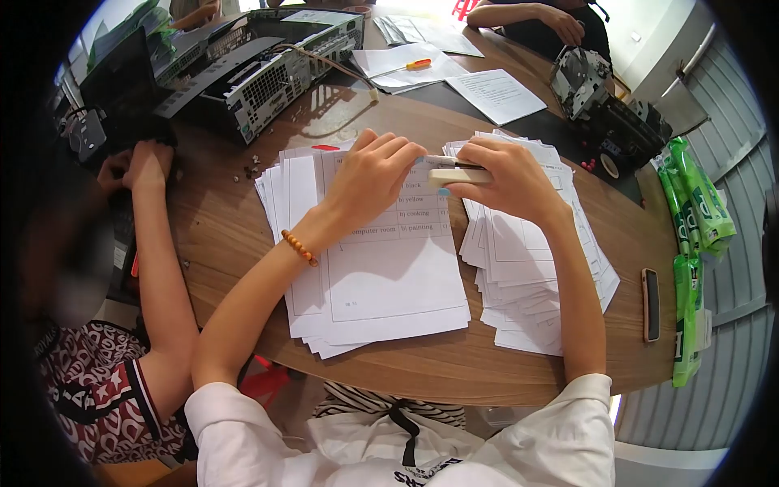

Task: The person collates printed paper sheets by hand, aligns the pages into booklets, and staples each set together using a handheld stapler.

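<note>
My right hand (503, 174) is closed around a cream-white stapler (456, 175), its thumb below and fingers above. The stapler lies at the upper right corner of a stack of printed sheets (389, 276), which carry a table of words at the top. My left hand (373, 174) is closed at the top of these sheets, with its thumb close to the stapler's front end. Its fingers partly hide what they pinch. A second, fanned stack of printed sheets (523, 268) lies beneath my right forearm.
An opened computer case (276, 89) stands at the back left. Behind the stacks are loose papers (497, 96) and a screwdriver (418, 64). A dismantled device (608, 109), green packets (690, 211) and a phone (651, 304) are at the right. Another person's arm (162, 243) rests at the left.
</note>
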Demonstrator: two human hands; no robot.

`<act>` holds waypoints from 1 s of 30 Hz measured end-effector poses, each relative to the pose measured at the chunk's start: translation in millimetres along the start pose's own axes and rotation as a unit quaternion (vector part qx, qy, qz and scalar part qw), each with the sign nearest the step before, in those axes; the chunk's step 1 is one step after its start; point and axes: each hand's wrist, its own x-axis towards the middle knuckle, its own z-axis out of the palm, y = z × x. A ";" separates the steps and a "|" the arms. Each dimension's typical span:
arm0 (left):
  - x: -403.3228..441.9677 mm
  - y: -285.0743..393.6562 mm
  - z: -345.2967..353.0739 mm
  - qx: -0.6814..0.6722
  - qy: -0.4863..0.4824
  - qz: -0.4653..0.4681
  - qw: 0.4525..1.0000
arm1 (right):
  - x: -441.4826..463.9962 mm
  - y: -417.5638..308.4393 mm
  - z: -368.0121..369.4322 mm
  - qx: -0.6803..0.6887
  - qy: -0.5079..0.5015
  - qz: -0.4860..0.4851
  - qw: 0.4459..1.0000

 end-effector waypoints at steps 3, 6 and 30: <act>-0.1 -0.2 0.6 -0.008 0.003 -0.004 1.000 | -0.3 1.1 0.8 0.005 0.000 -0.002 1.000; -0.4 0.4 -0.1 -0.015 -0.001 -0.006 1.000 | -0.4 2.0 0.6 0.004 0.004 -0.013 1.000; -2.3 -0.9 -0.9 -0.095 -0.062 -0.070 0.991 | -2.8 16.6 -6.0 0.033 -0.051 0.033 0.998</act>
